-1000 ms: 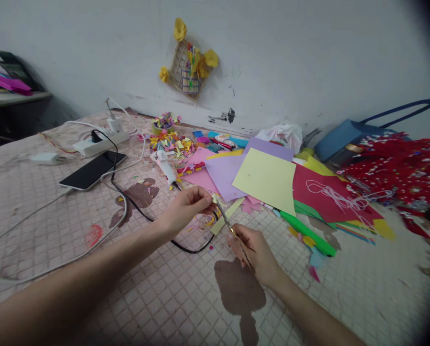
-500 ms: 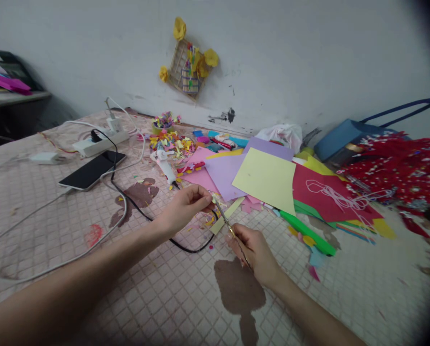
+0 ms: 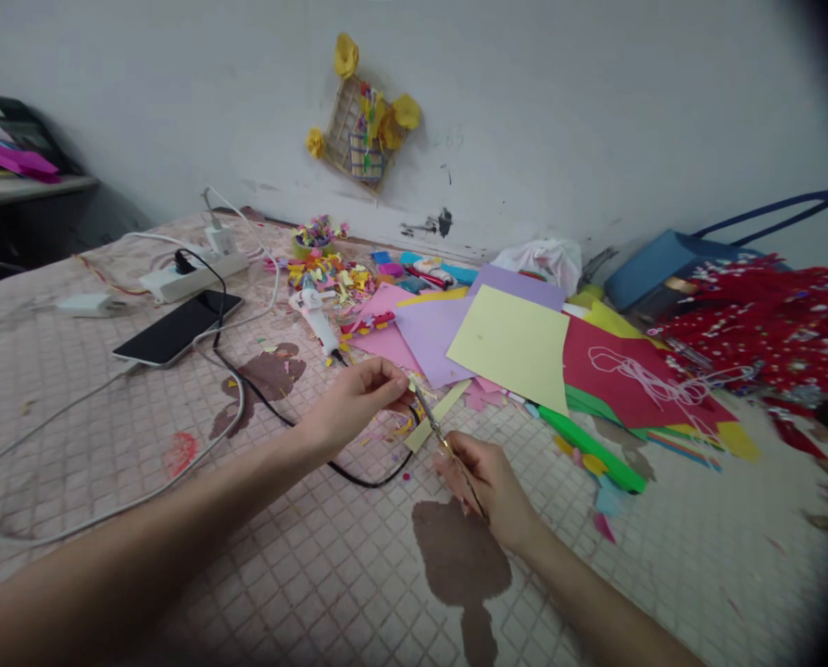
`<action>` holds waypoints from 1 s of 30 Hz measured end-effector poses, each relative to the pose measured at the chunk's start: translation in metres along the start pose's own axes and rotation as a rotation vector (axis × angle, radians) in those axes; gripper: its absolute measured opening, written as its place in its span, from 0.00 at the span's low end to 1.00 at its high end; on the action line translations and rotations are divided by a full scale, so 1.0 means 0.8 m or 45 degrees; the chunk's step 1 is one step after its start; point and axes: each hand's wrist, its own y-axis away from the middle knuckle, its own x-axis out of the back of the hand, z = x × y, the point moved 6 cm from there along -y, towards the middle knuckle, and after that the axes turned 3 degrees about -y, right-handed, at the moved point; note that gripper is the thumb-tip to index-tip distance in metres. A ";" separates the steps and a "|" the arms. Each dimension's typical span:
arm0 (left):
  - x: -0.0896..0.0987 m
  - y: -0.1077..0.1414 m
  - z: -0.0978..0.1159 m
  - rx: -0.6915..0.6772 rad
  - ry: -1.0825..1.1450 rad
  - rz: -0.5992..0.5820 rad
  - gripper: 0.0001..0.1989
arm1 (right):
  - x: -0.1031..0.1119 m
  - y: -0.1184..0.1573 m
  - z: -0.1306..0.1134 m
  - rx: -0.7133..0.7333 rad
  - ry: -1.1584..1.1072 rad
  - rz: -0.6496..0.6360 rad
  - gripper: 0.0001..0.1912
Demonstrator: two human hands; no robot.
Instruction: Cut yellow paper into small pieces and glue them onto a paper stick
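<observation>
The right hand (image 3: pixel 494 486) is closed round the handles of slim metal scissors with a gold-toned middle (image 3: pixel 430 417), their blades angled up toward the left hand (image 3: pixel 358 398). That hand's thumb and forefinger pinch what looks like a tiny pale yellow paper scrap (image 3: pixel 412 381), right at the scissor tips; whether the blades are parted, I can't tell from here. Just beneath, a narrow pale yellow paper strip (image 3: pixel 457 396) lies on the grid-patterned tabletop (image 3: pixel 358 574).

I'd judge the snipping well underway: loose multicoloured paper bits (image 3: pixel 341 278) already lie heaped further back, while the strip and a large pale yellow paper sheet (image 3: pixel 511 343) look yet to be cut up. Behind the heap, a small round yellow-green tub (image 3: pixel 307 249) brims with curled paper pieces (image 3: pixel 322 229). By the wall sit a crumpled white plastic bag (image 3: pixel 557 261) and a dark-strapped blue bag (image 3: pixel 643 266), their contents unclear.
</observation>
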 end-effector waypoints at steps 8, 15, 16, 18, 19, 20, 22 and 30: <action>-0.007 0.004 -0.006 0.035 0.175 0.030 0.09 | -0.005 0.002 0.001 -0.037 -0.072 -0.003 0.21; -0.009 0.007 -0.009 0.002 0.251 0.069 0.09 | -0.005 0.001 0.002 -0.006 -0.063 0.006 0.20; -0.009 0.007 -0.010 -0.001 0.258 0.069 0.09 | -0.005 0.001 0.003 -0.002 -0.067 0.003 0.20; -0.010 0.008 -0.010 -0.003 0.271 0.071 0.08 | -0.006 0.001 0.003 0.000 -0.071 -0.002 0.20; -0.010 0.009 -0.010 -0.001 0.276 0.072 0.08 | -0.006 0.001 0.004 -0.001 -0.071 -0.001 0.20; -0.010 0.009 -0.011 0.001 0.281 0.071 0.08 | -0.006 0.001 0.004 -0.004 -0.071 -0.001 0.20; -0.011 0.010 -0.010 0.003 0.292 0.067 0.08 | -0.006 0.002 0.005 -0.006 -0.075 0.003 0.19; -0.013 0.011 -0.010 0.004 0.294 0.069 0.07 | -0.006 0.003 0.003 -0.005 -0.053 0.008 0.20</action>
